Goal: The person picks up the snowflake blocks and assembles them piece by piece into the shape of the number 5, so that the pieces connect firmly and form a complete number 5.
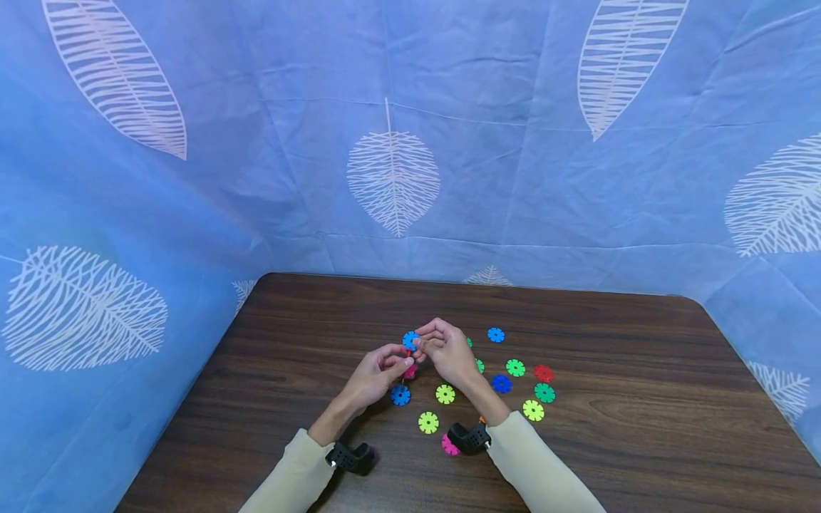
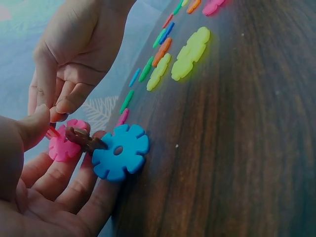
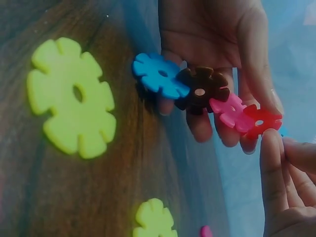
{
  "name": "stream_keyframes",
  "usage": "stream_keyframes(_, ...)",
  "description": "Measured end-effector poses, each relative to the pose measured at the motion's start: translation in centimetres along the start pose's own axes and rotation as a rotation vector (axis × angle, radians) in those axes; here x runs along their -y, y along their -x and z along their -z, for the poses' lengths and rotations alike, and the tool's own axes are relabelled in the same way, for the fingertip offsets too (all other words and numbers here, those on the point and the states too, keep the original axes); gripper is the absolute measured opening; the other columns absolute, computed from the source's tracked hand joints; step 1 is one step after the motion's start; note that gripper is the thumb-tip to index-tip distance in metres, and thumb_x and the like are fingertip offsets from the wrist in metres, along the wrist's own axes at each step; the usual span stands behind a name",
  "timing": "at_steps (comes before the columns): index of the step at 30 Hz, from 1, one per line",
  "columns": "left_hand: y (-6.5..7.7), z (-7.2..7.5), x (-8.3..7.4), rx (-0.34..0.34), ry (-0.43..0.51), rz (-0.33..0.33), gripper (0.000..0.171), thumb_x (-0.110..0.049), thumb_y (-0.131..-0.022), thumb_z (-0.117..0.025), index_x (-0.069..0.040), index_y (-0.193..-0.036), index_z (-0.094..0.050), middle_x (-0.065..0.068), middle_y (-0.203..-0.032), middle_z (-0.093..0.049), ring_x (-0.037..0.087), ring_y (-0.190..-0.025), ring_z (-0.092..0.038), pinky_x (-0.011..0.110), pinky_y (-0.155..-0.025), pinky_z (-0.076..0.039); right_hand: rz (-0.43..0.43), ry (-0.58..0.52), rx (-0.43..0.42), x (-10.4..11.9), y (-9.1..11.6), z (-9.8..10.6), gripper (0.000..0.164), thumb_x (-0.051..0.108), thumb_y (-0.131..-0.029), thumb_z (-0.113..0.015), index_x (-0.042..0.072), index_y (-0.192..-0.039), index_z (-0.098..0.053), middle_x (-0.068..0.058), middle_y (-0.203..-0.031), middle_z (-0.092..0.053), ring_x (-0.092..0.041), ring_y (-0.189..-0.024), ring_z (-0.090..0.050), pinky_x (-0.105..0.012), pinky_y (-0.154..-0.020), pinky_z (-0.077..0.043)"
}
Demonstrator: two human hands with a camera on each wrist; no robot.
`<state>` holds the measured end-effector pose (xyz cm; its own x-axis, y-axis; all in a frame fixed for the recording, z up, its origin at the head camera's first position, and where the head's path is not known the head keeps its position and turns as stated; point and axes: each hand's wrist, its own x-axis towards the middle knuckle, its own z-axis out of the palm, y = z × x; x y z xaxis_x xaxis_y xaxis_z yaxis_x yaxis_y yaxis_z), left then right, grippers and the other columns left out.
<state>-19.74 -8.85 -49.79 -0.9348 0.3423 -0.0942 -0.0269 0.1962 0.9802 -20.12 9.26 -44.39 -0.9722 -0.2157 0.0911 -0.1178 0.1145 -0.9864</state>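
Note:
My left hand (image 1: 373, 376) grips a chain of notched plastic flower discs that slot into one another. In the right wrist view the chain shows a blue disc (image 3: 150, 79), a brown disc (image 3: 213, 85), a pink disc (image 3: 226, 117) and a red disc (image 3: 253, 118). The thumb is at the red end, while the blue end (image 1: 400, 395) hangs nearest the body. My right hand (image 1: 447, 355) pinches another blue disc (image 1: 410, 340) against the red one; fingers hide most of that joint, so whether the two are slotted together cannot be told.
Loose flower discs lie flat on the dark wood table (image 1: 641, 399), mostly right of the hands. Two yellow-green discs (image 1: 445, 394) (image 1: 428, 422) are nearest; a pink disc (image 1: 450, 445) lies partly under the right wrist strap (image 1: 470, 438). A blue leaf-patterned cloth (image 1: 500, 185) hangs behind.

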Motion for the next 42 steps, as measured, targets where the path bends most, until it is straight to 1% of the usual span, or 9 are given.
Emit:
stream_keyframes(4, 0.06, 0.03, -0.05, 0.012, 0.057, -0.007, 0.038, -0.025, -0.099, -0.061, -0.004, -0.13, -0.058, 0.021, -0.108, -0.07, 0.026, -0.095, -0.067, 0.032, -0.082, -0.056, 0.016, -0.002, -0.002, 0.01, 0.06, -0.06, 0.013, -0.007, -0.095, -0.058, -0.011, -0.108, -0.061, -0.029, -0.094, -0.067, -0.035, -0.076, -0.07, -0.056, -0.076, -0.055)
stream_keyframes(7, 0.06, -0.01, -0.07, 0.016, 0.083, -0.022, 0.037, -0.024, -0.099, -0.062, -0.003, -0.129, -0.058, 0.022, -0.108, -0.07, 0.026, -0.096, -0.068, 0.032, -0.084, -0.057, 0.029, 0.0, -0.002, -0.06, 0.09, -0.09, 0.012, -0.007, -0.095, -0.058, -0.011, -0.106, -0.062, -0.029, -0.094, -0.068, -0.033, -0.075, -0.069, -0.058, -0.076, -0.054)
stream_keyframes(10, 0.09, -0.05, -0.14, 0.003, 0.066, -0.039, 0.035, -0.024, -0.099, -0.063, -0.003, -0.126, -0.06, 0.021, -0.106, -0.071, 0.024, -0.094, -0.069, 0.029, -0.083, -0.055, 0.035, 0.009, 0.003, -0.22, 0.15, -0.13, 0.012, -0.009, -0.095, -0.057, -0.01, -0.105, -0.062, -0.027, -0.095, -0.069, -0.032, -0.074, -0.069, -0.057, -0.075, -0.055)
stream_keyframes(14, 0.13, -0.05, -0.21, -0.018, 0.042, -0.056, 0.032, -0.023, -0.099, -0.062, -0.002, -0.124, -0.062, 0.021, -0.104, -0.072, 0.024, -0.092, -0.07, 0.026, -0.08, -0.055, 0.051, 0.013, 0.019, -0.31, 0.25, -0.26, 0.012, -0.01, -0.095, -0.055, -0.011, -0.105, -0.062, -0.028, -0.096, -0.07, -0.035, -0.077, -0.069, -0.055, -0.075, -0.055)
stream_keyframes(20, 0.16, 0.0, -0.31, -0.03, 0.024, -0.042, 0.034, -0.026, -0.099, -0.063, -0.003, -0.125, -0.061, 0.018, -0.103, -0.073, 0.024, -0.092, -0.069, 0.027, -0.081, -0.054, 0.076, 0.011, 0.019, -0.26, 0.33, -0.29, 0.012, -0.009, -0.095, -0.057, -0.012, -0.105, -0.061, -0.029, -0.096, -0.069, -0.04, -0.078, -0.068, -0.053, -0.073, -0.056)
stream_keyframes(25, 0.09, 0.0, -0.25, -0.036, 0.015, -0.035, 0.036, -0.028, -0.098, -0.064, -0.004, -0.125, -0.062, 0.016, -0.102, -0.073, 0.023, -0.092, -0.069, 0.027, -0.08, -0.054, 0.059, 0.0, 0.024, -0.23, 0.35, -0.23, 0.014, -0.009, -0.095, -0.057, -0.012, -0.108, -0.061, -0.03, -0.097, -0.068, -0.041, -0.08, -0.068, -0.052, -0.074, -0.056)
stream_keyframes(32, 0.11, -0.25, -0.3, -0.054, 0.034, -0.026, 0.036, -0.025, -0.099, -0.063, -0.003, -0.127, -0.06, 0.02, -0.103, -0.072, 0.028, -0.091, -0.068, 0.028, -0.075, -0.053, 0.056, -0.003, 0.026, -0.2, 0.34, -0.26, 0.016, -0.01, -0.094, -0.057, -0.012, -0.11, -0.061, -0.032, -0.096, -0.066, -0.037, -0.079, -0.068, -0.055, -0.076, -0.055)
stream_keyframes(38, 0.01, -0.27, -0.16, -0.058, 0.056, -0.015, 0.04, -0.03, -0.095, -0.068, -0.004, -0.125, -0.062, 0.012, -0.107, -0.069, 0.02, -0.091, -0.07, 0.03, -0.08, -0.057, 0.047, -0.001, 0.032, -0.31, 0.27, -0.31, 0.017, -0.009, -0.094, -0.058, -0.012, -0.111, -0.061, -0.032, -0.097, -0.065, -0.037, -0.079, -0.068, -0.056, -0.076, -0.055)
stream_keyframes(42, -0.07, -0.24, 0.0, -0.06, 0.041, -0.019, 0.04, -0.031, -0.095, -0.068, -0.004, -0.124, -0.062, 0.011, -0.109, -0.067, 0.018, -0.094, -0.069, 0.032, -0.083, -0.057, 0.036, 0.006, 0.032, -0.29, 0.34, -0.27, 0.018, -0.007, -0.095, -0.058, -0.01, -0.113, -0.061, -0.031, -0.098, -0.065, -0.037, -0.08, -0.068, -0.056, -0.077, -0.055)
